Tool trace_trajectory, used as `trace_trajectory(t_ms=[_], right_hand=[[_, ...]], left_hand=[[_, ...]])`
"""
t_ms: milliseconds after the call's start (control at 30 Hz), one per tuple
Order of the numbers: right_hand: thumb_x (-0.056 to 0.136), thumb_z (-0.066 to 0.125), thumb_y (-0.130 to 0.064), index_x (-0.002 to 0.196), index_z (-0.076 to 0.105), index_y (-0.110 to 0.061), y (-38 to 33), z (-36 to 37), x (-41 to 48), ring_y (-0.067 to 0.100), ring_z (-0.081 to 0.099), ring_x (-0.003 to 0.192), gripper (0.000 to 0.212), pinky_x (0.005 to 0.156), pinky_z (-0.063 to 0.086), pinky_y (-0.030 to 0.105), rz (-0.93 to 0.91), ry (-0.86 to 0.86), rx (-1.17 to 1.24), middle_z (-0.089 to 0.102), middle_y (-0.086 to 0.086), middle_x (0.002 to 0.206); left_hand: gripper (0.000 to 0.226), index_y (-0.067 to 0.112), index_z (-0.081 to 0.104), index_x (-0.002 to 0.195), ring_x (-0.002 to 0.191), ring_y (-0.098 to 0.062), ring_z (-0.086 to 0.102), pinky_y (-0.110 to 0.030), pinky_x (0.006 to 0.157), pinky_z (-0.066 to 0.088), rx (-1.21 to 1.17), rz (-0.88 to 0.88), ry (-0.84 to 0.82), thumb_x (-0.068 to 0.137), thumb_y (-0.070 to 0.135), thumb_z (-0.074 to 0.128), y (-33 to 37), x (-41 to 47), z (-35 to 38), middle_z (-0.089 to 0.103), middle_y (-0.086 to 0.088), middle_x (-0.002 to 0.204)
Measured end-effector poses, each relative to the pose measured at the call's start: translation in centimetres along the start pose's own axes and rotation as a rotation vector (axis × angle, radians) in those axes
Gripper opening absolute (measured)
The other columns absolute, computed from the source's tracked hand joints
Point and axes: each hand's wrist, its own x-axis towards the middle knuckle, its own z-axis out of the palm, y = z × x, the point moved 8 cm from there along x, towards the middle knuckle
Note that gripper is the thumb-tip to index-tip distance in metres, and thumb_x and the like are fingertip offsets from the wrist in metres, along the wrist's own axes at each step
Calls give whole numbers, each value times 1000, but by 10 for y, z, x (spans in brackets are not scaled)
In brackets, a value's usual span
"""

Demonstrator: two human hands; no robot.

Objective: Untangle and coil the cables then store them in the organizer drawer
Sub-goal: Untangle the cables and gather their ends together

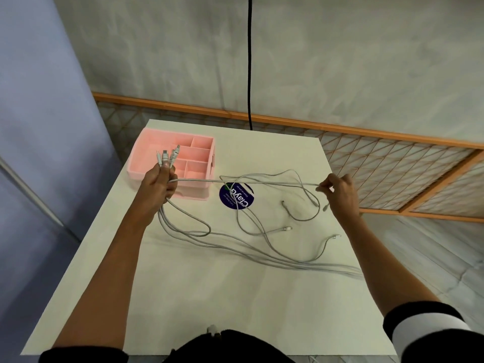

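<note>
Several white cables [235,247] lie tangled across the white table [209,297]. My left hand [159,183] grips a bundle of them, with three plug ends [167,155] sticking up above my fingers, in front of the pink organizer drawer [199,150]. My right hand [337,189] pinches one cable strand, which runs taut and level from hand to hand above the table. Loose ends with connectors [286,228] rest on the table between and below my hands. The drawer is open-topped, with several compartments that look empty.
A round dark blue sticker [237,196] is stuck on the table right of the drawer. A black cord [250,61] hangs down behind the table's far edge. A wooden lattice screen [379,163] lies on the floor to the right.
</note>
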Motion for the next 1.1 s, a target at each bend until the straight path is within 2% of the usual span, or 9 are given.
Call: trace_trajectory(t_ms=[200, 367, 433, 533, 633, 700, 800, 1000, 1100], right_hand=[[84, 70, -17, 81, 50, -5, 14, 30, -48, 23, 50, 64, 23, 57, 34, 32, 32, -173, 55, 55, 2, 73], [85, 68, -17, 82, 66, -3, 17, 27, -56, 22, 55, 62, 15, 61, 39, 31, -10, -207, 62, 54, 1, 74], [83, 70, -14, 79, 69, -3, 20, 23, -54, 21, 60, 61, 12, 61, 42, 23, 19, -261, 106, 61, 3, 71], [79, 71, -1, 85, 71, -3, 20, 20, -56, 2, 59, 64, 6, 58, 40, 7, 62, -383, 120, 69, 4, 78], [77, 74, -6, 87, 75, -15, 28, 19, -58, -6, 57, 68, 13, 61, 39, 9, 71, -375, 102, 69, 0, 80], [74, 78, -20, 80, 74, -30, 35, 16, -59, 2, 54, 72, 13, 65, 39, 21, 111, -340, 36, 68, -10, 74], [70, 79, -7, 74, 70, -18, 34, 14, -62, -6, 58, 62, 15, 63, 41, 12, 141, -358, 140, 63, -22, 54], [74, 79, -12, 74, 57, -8, 36, 11, -64, 6, 48, 56, 22, 53, 40, 11, 154, -338, 186, 57, -4, 64], [82, 73, -13, 76, 53, -9, 42, 15, -66, 4, 54, 52, 21, 51, 41, 12, 164, -369, 184, 62, -1, 65]], left_hand=[[32, 21, 46, 81, 42, 1, 35, -7, 41, 27, 23, -12, 21, 105, 32, 27, -7, 1, -2, 39, 0, 69], [32, 23, 48, 81, 48, 0, 36, -7, 42, 28, -2, -1, 57, 105, 31, 28, -6, 1, -8, 44, 4, 67], [32, 25, 49, 80, 48, 0, 36, -7, 42, 27, -27, 4, 76, 105, 32, 29, -6, 3, -12, 48, 14, 59], [32, 25, 47, 79, 43, 3, 38, -6, 40, 27, -82, 13, 110, 105, 32, 29, -7, 6, -18, 49, 19, 51], [31, 26, 47, 79, 43, 3, 38, -7, 39, 27, -73, 27, 141, 105, 32, 30, -8, 7, -22, 49, 18, 52], [31, 25, 46, 79, 43, 3, 37, -7, 39, 27, -80, 35, 135, 105, 31, 30, -7, 6, -21, 48, 19, 51], [31, 25, 47, 80, 49, 1, 37, -7, 42, 28, -62, 35, 127, 105, 31, 30, -4, 5, -18, 47, 11, 63], [29, 25, 48, 83, 60, -6, 36, -7, 45, 31, -16, 29, 120, 104, 33, 29, -1, 1, -13, 45, 3, 73], [29, 26, 48, 84, 60, -6, 37, -7, 46, 32, -3, 35, 116, 104, 33, 29, 0, 0, -11, 46, 3, 74]])
